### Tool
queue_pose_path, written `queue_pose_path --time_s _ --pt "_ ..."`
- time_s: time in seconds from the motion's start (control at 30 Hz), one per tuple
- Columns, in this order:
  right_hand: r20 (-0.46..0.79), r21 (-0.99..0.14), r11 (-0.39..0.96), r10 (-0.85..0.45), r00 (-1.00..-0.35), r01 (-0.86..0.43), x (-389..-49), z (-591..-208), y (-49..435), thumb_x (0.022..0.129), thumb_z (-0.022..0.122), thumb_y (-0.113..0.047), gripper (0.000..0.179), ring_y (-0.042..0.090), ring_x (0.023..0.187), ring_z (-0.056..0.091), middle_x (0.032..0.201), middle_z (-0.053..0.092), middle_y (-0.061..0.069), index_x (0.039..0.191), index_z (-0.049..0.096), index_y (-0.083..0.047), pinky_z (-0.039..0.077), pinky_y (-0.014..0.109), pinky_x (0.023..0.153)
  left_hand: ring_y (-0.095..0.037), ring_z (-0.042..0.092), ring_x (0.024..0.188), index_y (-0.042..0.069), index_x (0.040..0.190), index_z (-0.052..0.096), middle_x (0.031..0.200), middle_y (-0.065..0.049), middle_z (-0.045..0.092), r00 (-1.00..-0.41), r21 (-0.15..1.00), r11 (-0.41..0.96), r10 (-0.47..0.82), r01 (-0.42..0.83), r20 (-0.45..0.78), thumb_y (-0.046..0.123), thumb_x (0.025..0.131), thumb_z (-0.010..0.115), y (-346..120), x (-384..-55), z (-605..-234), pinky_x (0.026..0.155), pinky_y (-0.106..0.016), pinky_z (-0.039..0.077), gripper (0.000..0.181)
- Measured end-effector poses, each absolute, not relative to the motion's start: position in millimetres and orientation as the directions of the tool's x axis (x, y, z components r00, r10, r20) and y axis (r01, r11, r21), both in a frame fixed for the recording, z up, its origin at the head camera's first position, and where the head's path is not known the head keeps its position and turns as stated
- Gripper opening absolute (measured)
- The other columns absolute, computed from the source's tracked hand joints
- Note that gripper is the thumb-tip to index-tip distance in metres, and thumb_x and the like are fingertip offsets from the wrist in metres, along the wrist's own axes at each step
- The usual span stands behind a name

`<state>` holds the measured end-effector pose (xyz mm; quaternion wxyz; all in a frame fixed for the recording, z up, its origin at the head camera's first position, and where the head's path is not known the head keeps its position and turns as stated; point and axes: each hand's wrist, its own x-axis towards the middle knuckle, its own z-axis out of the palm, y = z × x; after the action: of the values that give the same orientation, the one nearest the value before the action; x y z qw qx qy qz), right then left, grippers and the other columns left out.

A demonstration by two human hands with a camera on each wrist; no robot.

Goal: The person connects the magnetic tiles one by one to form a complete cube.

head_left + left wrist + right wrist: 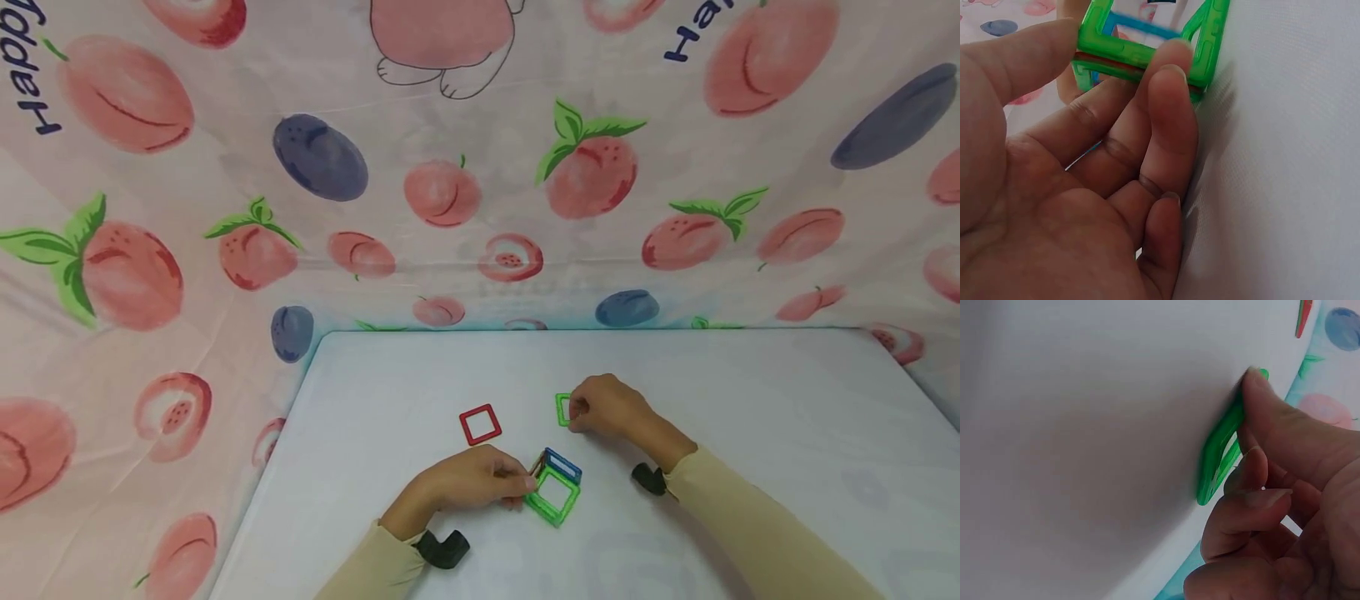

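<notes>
My left hand (pixel 480 479) holds a small box-like build of square magnetic tiles by its left side, thumb and fingers at the edge. In the head view a green tile (pixel 556 518) faces up toward me and a blue tile (pixel 564 467) forms the back; the left wrist view shows its green frame (pixel 1116 51) close up between thumb and fingers. My right hand (pixel 611 406) pinches a loose green square tile (pixel 562 409) behind the build. In the right wrist view the thumb lies along this green tile (pixel 1213 456), close to the white tabletop.
A red square tile (pixel 480 425) lies flat on the white table (pixel 375 375), behind my left hand. A cloth printed with peaches and plums (pixel 450 275) hangs beyond the table's far edge. Each wrist wears a dark band with a camera.
</notes>
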<state>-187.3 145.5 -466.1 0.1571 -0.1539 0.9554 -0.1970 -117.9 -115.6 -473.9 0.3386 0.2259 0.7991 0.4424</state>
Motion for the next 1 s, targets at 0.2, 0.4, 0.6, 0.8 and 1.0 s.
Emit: queue_pose_path --time_s 0.2,0.4,0.6,0.8,1.0 --pt "-0.278 -0.358 0.916 -0.29 -0.916 -0.182 -175 -463 151 0.085 0.084 -0.03 0.021 0.014 0.071 0.053 0.073 0.06 -0.003 0.078 0.07 -0.016 0.044 0.031 0.063 -0.008 0.062 0.077 0.017 0.091 0.078 0.079 0.0 0.076 -0.652 0.862 0.501 0.677 0.071 -0.34 0.039 0.102 0.062 -116 -118 -475 0.07 -0.022 0.044 0.029" --pt "-0.273 -0.377 0.91 -0.29 -0.917 -0.176 -159 -468 155 0.09 0.078 -0.029 0.026 0.015 0.065 0.051 0.07 0.057 -0.002 0.074 0.065 -0.015 0.041 0.031 0.059 -0.009 0.065 0.08 0.015 0.09 0.075 0.085 0.002 0.079 -0.628 0.884 0.463 0.707 0.062 -0.326 0.041 0.103 0.059 -116 -117 -476 0.07 -0.02 0.043 0.033" --pt "-0.257 -0.49 0.858 -0.311 -0.915 -0.153 -144 -474 156 0.094 0.073 -0.025 0.034 0.012 0.058 0.045 0.059 0.049 -0.003 0.064 0.061 -0.014 0.035 0.027 0.055 -0.01 0.066 0.08 0.013 0.092 0.073 0.088 0.002 0.08 -0.614 0.896 0.443 0.716 0.033 -0.332 0.04 0.103 0.059 -115 -116 -476 0.071 -0.021 0.044 0.032" --pt "-0.254 -0.636 0.761 -0.362 -0.897 -0.128 -136 -474 156 0.097 0.067 -0.022 0.033 0.01 0.057 0.043 0.058 0.049 -0.006 0.066 0.064 -0.013 0.032 0.024 0.052 -0.01 0.066 0.08 0.013 0.094 0.073 0.089 0.002 0.08 -0.609 0.896 0.442 0.721 0.036 -0.331 0.04 0.103 0.06 -115 -116 -477 0.07 -0.02 0.043 0.031" --pt "-0.263 -0.705 0.699 -0.416 -0.87 -0.122 -128 -468 156 0.1 0.063 -0.024 0.031 0.011 0.061 0.045 0.061 0.048 -0.006 0.072 0.064 -0.01 0.034 0.025 0.055 -0.01 0.066 0.079 0.013 0.094 0.073 0.089 0.002 0.08 -0.606 0.898 0.439 0.726 0.041 -0.327 0.04 0.103 0.059 -113 -117 -477 0.071 -0.02 0.043 0.032"
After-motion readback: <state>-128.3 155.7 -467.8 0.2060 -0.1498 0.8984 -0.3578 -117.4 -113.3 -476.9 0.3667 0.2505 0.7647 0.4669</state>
